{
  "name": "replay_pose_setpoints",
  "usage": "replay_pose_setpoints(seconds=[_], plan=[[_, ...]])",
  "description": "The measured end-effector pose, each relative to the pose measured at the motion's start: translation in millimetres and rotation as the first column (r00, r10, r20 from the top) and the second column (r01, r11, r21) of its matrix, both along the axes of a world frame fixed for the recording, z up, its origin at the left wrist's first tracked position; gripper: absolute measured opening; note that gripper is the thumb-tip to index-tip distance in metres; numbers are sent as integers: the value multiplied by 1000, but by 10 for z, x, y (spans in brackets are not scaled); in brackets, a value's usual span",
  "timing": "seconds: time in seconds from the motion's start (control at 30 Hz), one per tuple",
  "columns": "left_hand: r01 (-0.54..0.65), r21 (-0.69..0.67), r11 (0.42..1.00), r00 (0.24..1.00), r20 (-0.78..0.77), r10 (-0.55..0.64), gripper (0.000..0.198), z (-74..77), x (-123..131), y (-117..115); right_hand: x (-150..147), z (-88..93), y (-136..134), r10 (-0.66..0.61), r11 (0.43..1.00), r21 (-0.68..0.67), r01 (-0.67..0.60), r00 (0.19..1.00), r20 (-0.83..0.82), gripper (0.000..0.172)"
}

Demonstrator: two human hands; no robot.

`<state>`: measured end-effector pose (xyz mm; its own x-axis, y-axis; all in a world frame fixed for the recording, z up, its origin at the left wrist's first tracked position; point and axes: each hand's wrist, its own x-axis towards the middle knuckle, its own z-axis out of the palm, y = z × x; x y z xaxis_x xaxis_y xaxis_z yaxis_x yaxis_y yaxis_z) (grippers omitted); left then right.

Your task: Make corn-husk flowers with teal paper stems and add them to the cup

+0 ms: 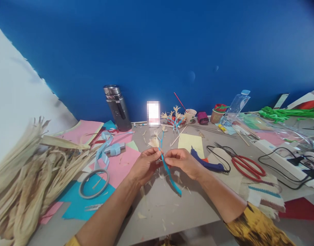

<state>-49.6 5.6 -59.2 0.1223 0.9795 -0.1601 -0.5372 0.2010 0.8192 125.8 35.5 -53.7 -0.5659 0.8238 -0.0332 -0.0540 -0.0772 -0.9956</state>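
Over the middle of the table, my left hand (146, 165) pinches the stem of a small pale husk flower (154, 141) between thumb and fingers. A blue paper strip (169, 175) runs up the stem, and its loose end hangs toward the table's front. Close on the right, the fingertips of my right hand (182, 162) are closed on the strip just below the left thumb. Behind the hands, a bunch of similar husk flowers (175, 120) with blue stems stands near the wall.
Dried corn husks (31, 181) pile up at left, near a tape roll (83, 191) and a dark flask (118, 111). To the right lie a blue glue gun (207, 164), red-handled scissors (249, 167) and a white power strip (280, 159) with black cords. A plastic bottle (235, 107) leans behind.
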Motion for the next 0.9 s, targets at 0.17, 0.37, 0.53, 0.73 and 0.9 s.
replay_pose_setpoints(seconds=[0.17, 0.37, 0.53, 0.73, 0.9], plan=[[36, 13, 999, 998, 43, -36, 21, -19, -16, 2, 14, -2, -1, 0, 1000, -10, 0, 1000, 7, 29], [73, -2, 997, 995, 68, -73, 22, -27, -11, -1, 5, -19, 9, -41, 998, 59, 35, 995, 94, 18], [46, -12, 999, 998, 53, -45, 22, -20, -11, -4, -14, -20, -10, -106, 965, 258, 51, 973, 204, 16], [-136, 18, 991, 988, -66, 137, 31, 4, 52, 1, -51, -131, -70, -372, 716, 690, 110, 896, 243, 13], [-255, 111, 960, 943, -191, 273, 26, -62, 120, -1, -100, -257, -89, -423, 556, 828, 75, 883, 204, 14]])
